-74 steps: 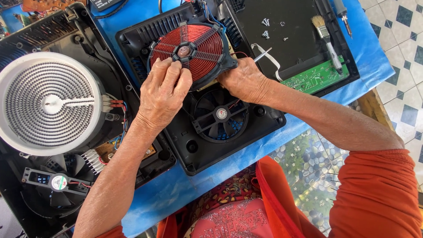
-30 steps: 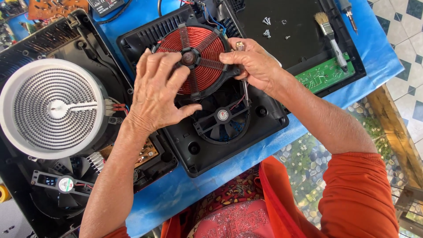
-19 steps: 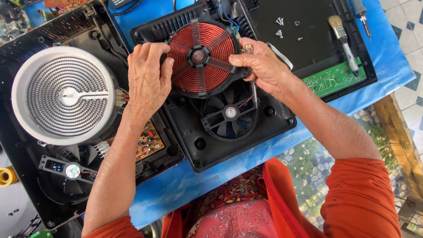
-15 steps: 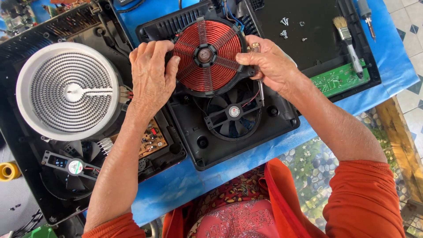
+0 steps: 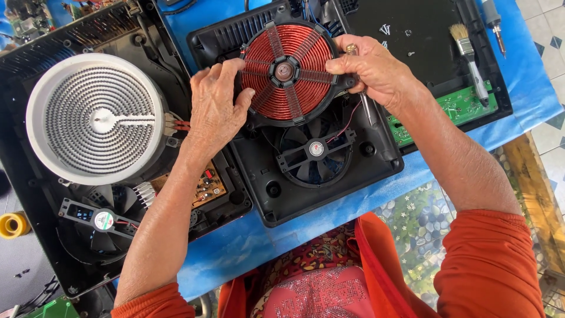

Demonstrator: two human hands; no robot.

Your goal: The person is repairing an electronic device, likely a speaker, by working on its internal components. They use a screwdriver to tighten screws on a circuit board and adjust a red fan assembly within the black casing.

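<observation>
The copper induction coil sits over the open black cooker housing, above the cooling fan; the left hand lies loosely on its left rim; the right hand, closed around a screwdriver, pinches its right rim.

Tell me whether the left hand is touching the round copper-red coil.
Touching. The head view shows the left hand with its fingers resting on the left edge of the round copper-red coil; no gap shows between them.

Orange sleeves, bare forearms, red patterned garment with sequins
</observation>
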